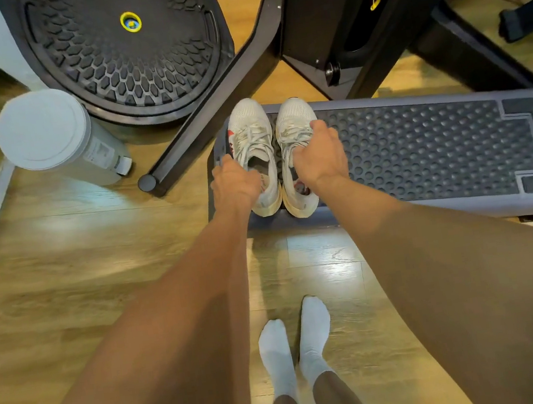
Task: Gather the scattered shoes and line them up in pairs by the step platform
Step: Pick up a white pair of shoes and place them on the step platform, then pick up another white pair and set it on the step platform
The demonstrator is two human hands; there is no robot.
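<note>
Gripping the left sneaker (pixel 250 126) at its collar with my left hand (pixel 235 182), I clutched the right sneaker (pixel 294 115) at its laces with my right hand (pixel 320 155); the white pair stood side by side, toes away, on the left end of the step platform (pixel 420 147).

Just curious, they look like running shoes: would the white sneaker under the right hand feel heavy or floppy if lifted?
Probably light: the right-hand sneaker has a mesh upper and thick foam-like sole. The upper likely gives where the right hand grips it, the sole less. Its wide flat sole should resist tipping.
</note>
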